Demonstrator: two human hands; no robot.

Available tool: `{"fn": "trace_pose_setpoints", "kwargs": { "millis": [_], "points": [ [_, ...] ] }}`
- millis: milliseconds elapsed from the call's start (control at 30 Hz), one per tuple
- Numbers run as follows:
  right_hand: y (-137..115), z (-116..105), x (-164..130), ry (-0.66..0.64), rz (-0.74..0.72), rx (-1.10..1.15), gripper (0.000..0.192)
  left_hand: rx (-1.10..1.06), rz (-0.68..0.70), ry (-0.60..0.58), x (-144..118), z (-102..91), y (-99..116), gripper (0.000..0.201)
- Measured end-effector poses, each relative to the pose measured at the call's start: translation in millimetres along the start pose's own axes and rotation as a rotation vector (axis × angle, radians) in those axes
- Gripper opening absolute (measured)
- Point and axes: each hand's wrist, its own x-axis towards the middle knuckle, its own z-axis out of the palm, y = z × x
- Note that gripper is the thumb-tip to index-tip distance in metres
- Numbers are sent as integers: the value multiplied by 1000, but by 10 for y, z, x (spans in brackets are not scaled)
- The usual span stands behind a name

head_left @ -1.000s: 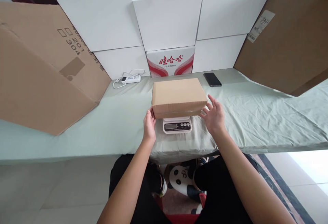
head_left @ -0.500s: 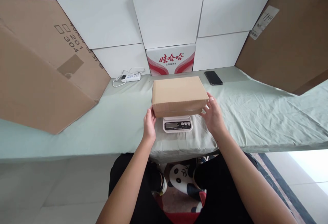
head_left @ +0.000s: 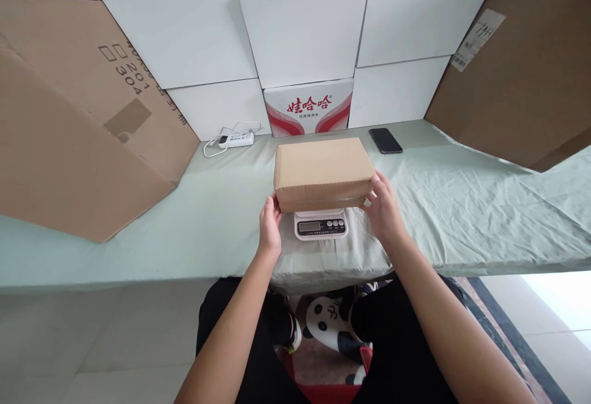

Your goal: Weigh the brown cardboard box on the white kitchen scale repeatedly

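Phone [head_left: 385, 140] back-right on surface [head_left: 462, 207], power strip [head_left: 236, 140] back-left, white boxes [head_left: 305, 28] behind, big cartons either side. Cardboard box [head_left: 323, 173] flat on scale [head_left: 321, 225], long axis left-right. Left hand [head_left: 269, 225] and right hand [head_left: 384, 207] cupped loosely vs. box ends, fingers touching, not gripping tight.

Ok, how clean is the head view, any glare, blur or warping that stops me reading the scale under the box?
Head view: soft even daylight, no motion blur; bright glare washes out the floor at lower right. Wide lens bows the table edge. The scale is sharp, but its display digits are too small to read. The box casts only a faint shadow.
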Motion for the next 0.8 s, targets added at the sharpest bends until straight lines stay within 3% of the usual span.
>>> {"fn": "trace_pose_setpoints", "kwargs": {
  "millis": [200,500,800],
  "points": [
    [11,4,1,-28,-22,-1,54,-7,-11,3,-26,28,33,63],
    [29,76,87,-3,-87,-36,47,-10,21,39,31,123,-81,58],
    [-184,460,558,38,-327,-119,42,-17,158,24,720,349,214,51]
  ]
}}
